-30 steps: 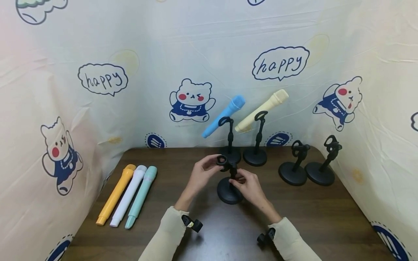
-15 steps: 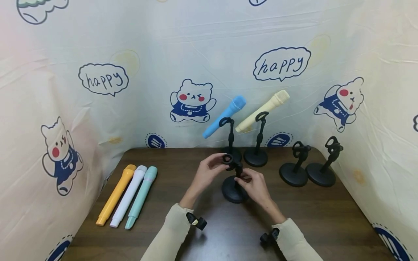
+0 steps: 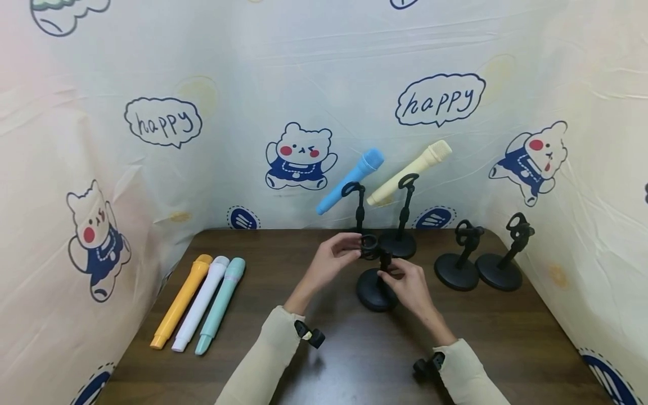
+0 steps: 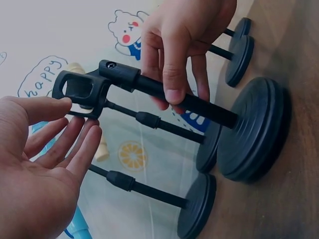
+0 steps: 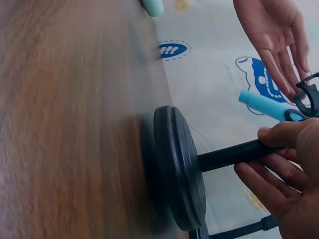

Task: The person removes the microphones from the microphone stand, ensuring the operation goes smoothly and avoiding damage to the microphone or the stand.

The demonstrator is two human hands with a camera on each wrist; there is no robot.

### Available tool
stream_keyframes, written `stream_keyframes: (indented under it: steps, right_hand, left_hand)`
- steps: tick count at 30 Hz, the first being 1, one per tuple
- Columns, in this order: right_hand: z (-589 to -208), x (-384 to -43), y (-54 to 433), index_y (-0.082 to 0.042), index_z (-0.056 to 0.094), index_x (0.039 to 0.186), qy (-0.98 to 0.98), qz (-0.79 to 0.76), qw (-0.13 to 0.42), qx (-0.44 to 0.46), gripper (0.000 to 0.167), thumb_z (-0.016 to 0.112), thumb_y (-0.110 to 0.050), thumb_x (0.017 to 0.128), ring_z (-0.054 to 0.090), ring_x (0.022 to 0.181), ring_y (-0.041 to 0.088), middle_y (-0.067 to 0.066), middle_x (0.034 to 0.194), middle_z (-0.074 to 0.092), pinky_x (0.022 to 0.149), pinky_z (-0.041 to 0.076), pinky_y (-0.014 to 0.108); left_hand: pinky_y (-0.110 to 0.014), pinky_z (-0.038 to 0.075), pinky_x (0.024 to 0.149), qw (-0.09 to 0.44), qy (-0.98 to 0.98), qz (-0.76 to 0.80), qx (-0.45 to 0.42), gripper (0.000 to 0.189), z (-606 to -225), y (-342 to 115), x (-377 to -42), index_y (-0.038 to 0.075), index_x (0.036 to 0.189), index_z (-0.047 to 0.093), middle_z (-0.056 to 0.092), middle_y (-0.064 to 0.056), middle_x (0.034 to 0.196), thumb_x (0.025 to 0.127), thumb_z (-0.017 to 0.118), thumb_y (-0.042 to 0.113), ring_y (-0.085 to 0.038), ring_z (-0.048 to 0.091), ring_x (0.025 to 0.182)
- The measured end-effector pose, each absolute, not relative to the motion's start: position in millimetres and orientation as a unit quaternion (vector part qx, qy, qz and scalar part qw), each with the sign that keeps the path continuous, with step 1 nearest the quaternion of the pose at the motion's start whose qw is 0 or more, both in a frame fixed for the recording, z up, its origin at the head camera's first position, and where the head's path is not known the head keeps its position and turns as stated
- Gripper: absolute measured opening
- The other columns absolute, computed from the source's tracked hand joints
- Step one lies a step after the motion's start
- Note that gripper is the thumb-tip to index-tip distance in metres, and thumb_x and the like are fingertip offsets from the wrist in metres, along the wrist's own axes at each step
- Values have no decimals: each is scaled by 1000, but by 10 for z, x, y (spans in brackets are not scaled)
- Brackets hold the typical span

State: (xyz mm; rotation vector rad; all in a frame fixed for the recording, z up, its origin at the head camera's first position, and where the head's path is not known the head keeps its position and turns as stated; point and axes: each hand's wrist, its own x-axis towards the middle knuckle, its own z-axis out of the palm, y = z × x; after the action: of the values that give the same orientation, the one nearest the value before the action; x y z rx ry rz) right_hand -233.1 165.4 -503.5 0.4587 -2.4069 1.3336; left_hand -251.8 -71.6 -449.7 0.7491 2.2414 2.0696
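Held stand: here it is, the black microphone stand (image 3: 377, 292) with round base, short post and ring-shaped clip, right between both hands, the centre of our clock in the head view.
Left hand (image 3: 331, 264): in at ten o'clock, thumb and fingertips pinching the edge of the clip (image 4: 99, 94).
Right hand (image 3: 412, 287): over at three o'clock, thumb and fingers pinching the post (image 5: 234, 155) below the clip.
Base (image 5: 179, 167): at the dark brown wood-grain table (image 3: 354, 360); touching or just above, I can't tell.
Rear stands: a slim black stand (image 3: 360, 214) near twelve, a second slim stand (image 3: 397, 244) at one.
Slanted microphones: smooth blue microphone (image 3: 349, 183) between eleven and twelve, ribbed-headed cream microphone (image 3: 410, 171) between twelve and one, each tilted at a rear stand's clip.
Three o'clock pair: beyond the right hand, a squat black stand (image 3: 455, 273) and its twin (image 3: 498, 273), side by side.
Nine o'clock row: well apart from the hands, orange microphone (image 3: 181, 302), lavender-white microphone (image 3: 199, 304) and mint-green microphone (image 3: 220, 306) lie side by side, heads towards one o'clock.
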Motion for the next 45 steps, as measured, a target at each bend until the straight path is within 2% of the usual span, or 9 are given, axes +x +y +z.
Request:
stream_keyframes:
  steps: [6, 8, 11, 13, 19, 31, 35, 39, 45]
  right_hand:
    - [-5017, -2350, 1767, -5, 79, 106, -854, 465, 180, 145, 16, 84, -5, 91, 79, 93, 31, 14, 101, 79, 80, 67, 45]
    - [-5012, -2362, 1810, -5, 79, 104, -854, 463, 187, 143, 15, 85, -5, 91, 79, 93, 31, 14, 99, 79, 80, 67, 46]
    - [-5010, -2381, 1879, -6, 80, 103, -857, 456, 198, 139, 14, 85, -5, 90, 80, 92, 31, 13, 97, 80, 78, 67, 45]
    - [-5007, -2395, 1927, -5, 80, 103, -858, 452, 203, 135, 13, 85, -6, 90, 80, 91, 31, 13, 96, 80, 77, 67, 44]
    - [-5024, -2457, 2073, -4, 79, 100, -863, 444, 208, 120, 10, 84, -5, 91, 80, 92, 34, 15, 97, 80, 78, 66, 46]
    - [-5057, -2549, 2318, -3, 79, 104, -876, 429, 203, 87, 12, 82, -10, 95, 80, 95, 36, 17, 99, 81, 79, 66, 49]
    - [-5067, -2580, 2375, -5, 80, 102, -882, 419, 204, 73, 10, 82, -12, 95, 81, 92, 35, 16, 98, 81, 75, 66, 33]
    - [-5070, -2607, 2424, -6, 80, 101, -886, 408, 208, 66, 8, 81, -12, 95, 80, 91, 34, 15, 97, 82, 73, 57, 18]
    - [-5078, -2653, 2483, -5, 80, 98, -895, 384, 218, 59, 9, 82, -13, 95, 78, 90, 33, 14, 92, 81, 77, 57, 33]
  left_hand:
    - [-31, 62, 99, 3, 719, 653, 238, 33, -4464, -661, -2586, 0, 139, 64, 71, -19, 129, 107, 63, 9, -41, 70, 120]
    - [-37, 62, 100, 6, 721, 652, 236, 32, -4456, -646, -2604, -1, 139, 64, 71, -20, 127, 108, 62, 10, -45, 69, 119]
    - [-49, 60, 103, 10, 720, 654, 231, 31, -4453, -621, -2639, -1, 137, 64, 72, -21, 125, 109, 61, 10, -44, 70, 116]
    - [-53, 60, 103, 11, 723, 652, 227, 29, -4450, -604, -2667, 0, 136, 66, 72, -20, 124, 109, 61, 11, -39, 71, 114]
    - [-37, 64, 95, 10, 726, 653, 215, 25, -4433, -539, -2779, 4, 131, 69, 74, -17, 119, 110, 61, 15, -21, 73, 105]
    - [-33, 64, 92, 18, 742, 640, 199, 23, -4367, -400, -2964, 5, 129, 70, 74, -16, 119, 109, 61, 14, -20, 72, 103]
    - [-31, 64, 91, 21, 751, 628, 200, 23, -4361, -360, -3025, 6, 129, 70, 74, -15, 117, 110, 60, 15, -19, 72, 101]
    - [-31, 63, 91, 26, 757, 622, 198, 23, -4346, -327, -3081, 6, 128, 70, 74, -15, 116, 110, 59, 16, -19, 72, 101]
    - [-39, 63, 95, 37, 757, 622, 195, 23, -4320, -280, -3151, 7, 129, 69, 74, -15, 117, 110, 59, 15, -24, 72, 104]
